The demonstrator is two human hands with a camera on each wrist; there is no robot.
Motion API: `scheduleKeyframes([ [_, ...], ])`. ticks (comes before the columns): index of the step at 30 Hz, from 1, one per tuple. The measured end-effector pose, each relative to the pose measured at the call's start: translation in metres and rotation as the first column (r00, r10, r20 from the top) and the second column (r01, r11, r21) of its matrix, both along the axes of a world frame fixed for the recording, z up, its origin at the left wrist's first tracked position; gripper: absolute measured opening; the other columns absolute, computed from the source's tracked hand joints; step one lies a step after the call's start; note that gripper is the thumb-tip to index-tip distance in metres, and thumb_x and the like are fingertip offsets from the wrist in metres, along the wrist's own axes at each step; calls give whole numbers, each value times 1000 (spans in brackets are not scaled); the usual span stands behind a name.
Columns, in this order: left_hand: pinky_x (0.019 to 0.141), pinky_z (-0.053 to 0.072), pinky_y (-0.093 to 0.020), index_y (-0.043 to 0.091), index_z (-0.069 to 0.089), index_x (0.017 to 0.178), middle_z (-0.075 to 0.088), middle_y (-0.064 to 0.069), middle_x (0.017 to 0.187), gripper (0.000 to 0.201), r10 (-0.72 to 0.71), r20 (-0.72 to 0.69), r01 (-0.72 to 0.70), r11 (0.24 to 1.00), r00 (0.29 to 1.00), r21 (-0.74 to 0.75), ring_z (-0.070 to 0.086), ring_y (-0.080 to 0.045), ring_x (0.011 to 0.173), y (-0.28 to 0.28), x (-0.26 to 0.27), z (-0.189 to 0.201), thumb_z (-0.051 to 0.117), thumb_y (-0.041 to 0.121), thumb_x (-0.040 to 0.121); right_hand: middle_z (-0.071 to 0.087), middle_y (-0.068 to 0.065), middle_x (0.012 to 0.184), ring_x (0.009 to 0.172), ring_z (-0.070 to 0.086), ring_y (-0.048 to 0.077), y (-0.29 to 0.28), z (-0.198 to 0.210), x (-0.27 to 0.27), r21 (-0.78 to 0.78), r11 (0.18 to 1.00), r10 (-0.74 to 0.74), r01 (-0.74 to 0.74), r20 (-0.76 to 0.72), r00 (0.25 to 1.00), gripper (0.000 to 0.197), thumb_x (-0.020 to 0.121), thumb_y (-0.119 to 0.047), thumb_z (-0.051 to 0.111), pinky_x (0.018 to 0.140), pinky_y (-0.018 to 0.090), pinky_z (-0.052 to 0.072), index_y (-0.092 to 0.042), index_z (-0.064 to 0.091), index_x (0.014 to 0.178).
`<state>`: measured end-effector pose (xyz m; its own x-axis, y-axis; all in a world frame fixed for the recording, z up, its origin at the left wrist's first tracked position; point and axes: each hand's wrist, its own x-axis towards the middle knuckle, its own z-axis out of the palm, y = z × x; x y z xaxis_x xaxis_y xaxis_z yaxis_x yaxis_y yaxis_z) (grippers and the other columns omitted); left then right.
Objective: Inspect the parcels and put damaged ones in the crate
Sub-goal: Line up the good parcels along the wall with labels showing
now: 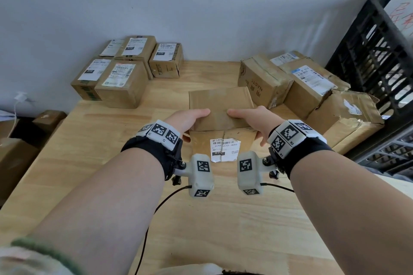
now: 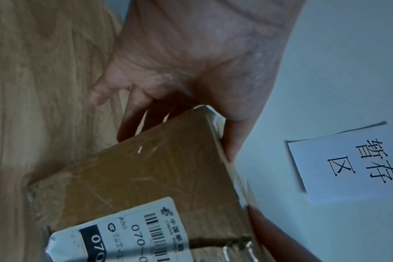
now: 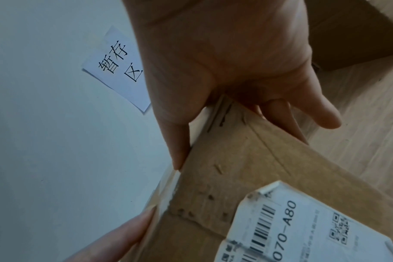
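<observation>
I hold a brown cardboard parcel (image 1: 221,105) above the wooden table, tilted so that its white shipping label (image 1: 224,149) faces me. My left hand (image 1: 190,119) grips its left side, thumb on the top face and fingers underneath. My right hand (image 1: 252,118) grips the right side the same way. The left wrist view shows the parcel (image 2: 146,177) with taped edges and the left hand (image 2: 191,70) around its corner. In the right wrist view the parcel (image 3: 247,168) has small dents near the label (image 3: 303,230). The black crate (image 1: 375,56) stands at the far right.
Several tidy labelled boxes (image 1: 125,69) sit at the back left of the table (image 1: 223,219). Crumpled, torn boxes (image 1: 308,87) lie at the back right, next to the crate. A paper sign (image 2: 346,163) hangs on the white wall. More boxes (image 1: 17,154) stand off the table's left edge.
</observation>
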<state>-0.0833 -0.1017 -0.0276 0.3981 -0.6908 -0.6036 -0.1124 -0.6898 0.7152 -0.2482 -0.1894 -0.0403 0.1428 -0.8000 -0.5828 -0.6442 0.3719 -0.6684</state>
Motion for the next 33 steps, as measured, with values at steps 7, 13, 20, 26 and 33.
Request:
scheduleKeyframes([
  [7,66,52,-39,13,61,106,64,-3,103,40,3,14,-3,1000,1000,4,66,-25,94,-7,-1,1,63,48,88,51,15,136,119,53,34,-6,0,5,-32,999,-7,6,-27,1000,93,79,-53,74,79,43,42,-5,31,146],
  [13,49,33,-29,21,50,81,57,2,83,31,-33,40,31,998,999,53,59,-16,72,-4,-4,10,56,50,93,52,12,134,117,54,32,-3,-3,2,-55,998,-8,7,-11,1000,94,77,-57,74,80,44,44,-8,32,144],
  [20,51,35,-31,20,48,82,56,0,81,34,-28,18,27,1000,999,16,57,-18,70,5,-9,10,54,51,93,52,10,134,117,55,32,9,-5,-5,-65,997,-29,33,69,997,97,75,-61,72,87,45,49,-10,30,147],
  [26,54,39,-35,19,48,112,59,-6,106,42,-43,-67,47,997,997,57,57,-26,96,19,-10,10,50,56,93,57,6,127,109,59,28,19,-6,-17,12,1000,-25,23,178,984,87,78,-61,69,68,37,46,-18,34,145],
  [33,68,46,-38,20,46,129,60,-4,96,55,27,-149,-20,999,988,47,56,-22,92,36,-13,4,43,62,93,45,9,142,117,47,33,35,-10,-25,75,997,-2,-18,257,966,89,78,-68,64,94,57,40,-25,29,148],
])
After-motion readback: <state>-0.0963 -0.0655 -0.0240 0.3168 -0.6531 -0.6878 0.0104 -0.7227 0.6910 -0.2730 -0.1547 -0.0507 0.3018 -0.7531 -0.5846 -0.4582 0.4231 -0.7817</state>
